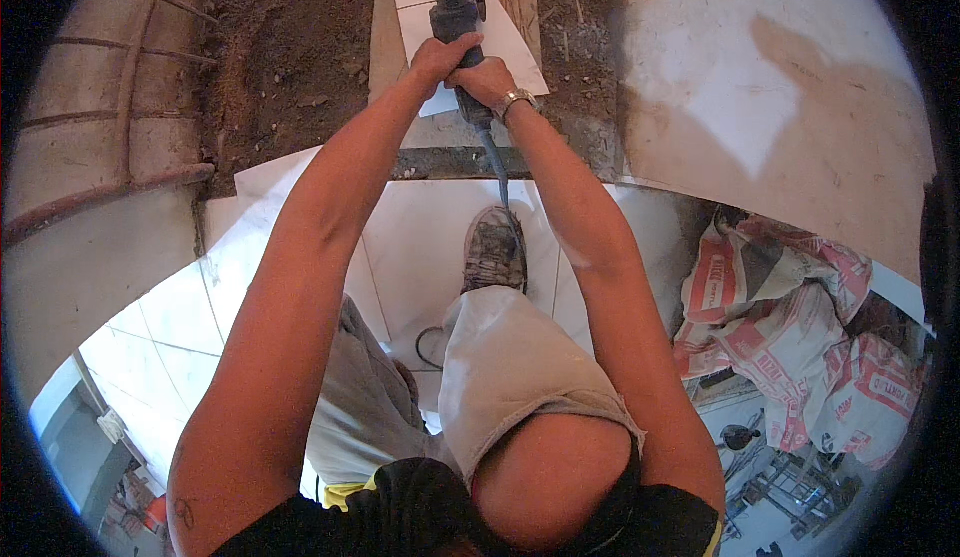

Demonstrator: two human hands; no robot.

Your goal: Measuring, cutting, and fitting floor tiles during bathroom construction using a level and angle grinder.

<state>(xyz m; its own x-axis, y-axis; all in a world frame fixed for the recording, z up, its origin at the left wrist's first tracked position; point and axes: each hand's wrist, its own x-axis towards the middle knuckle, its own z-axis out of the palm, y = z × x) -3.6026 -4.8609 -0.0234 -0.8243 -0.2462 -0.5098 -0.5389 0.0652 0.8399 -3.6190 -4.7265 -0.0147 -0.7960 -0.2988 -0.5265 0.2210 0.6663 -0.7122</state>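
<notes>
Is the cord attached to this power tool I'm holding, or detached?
Attached: the cord leaves the near end of the power tool and reaches the shoe.

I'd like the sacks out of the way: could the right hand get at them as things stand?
Probably not: the right hand is closed around the power tool, while the sacks lie well back, off to the right.

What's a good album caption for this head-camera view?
Left hand and right hand grip a long black power tool between patches of loose brown soil.
</notes>
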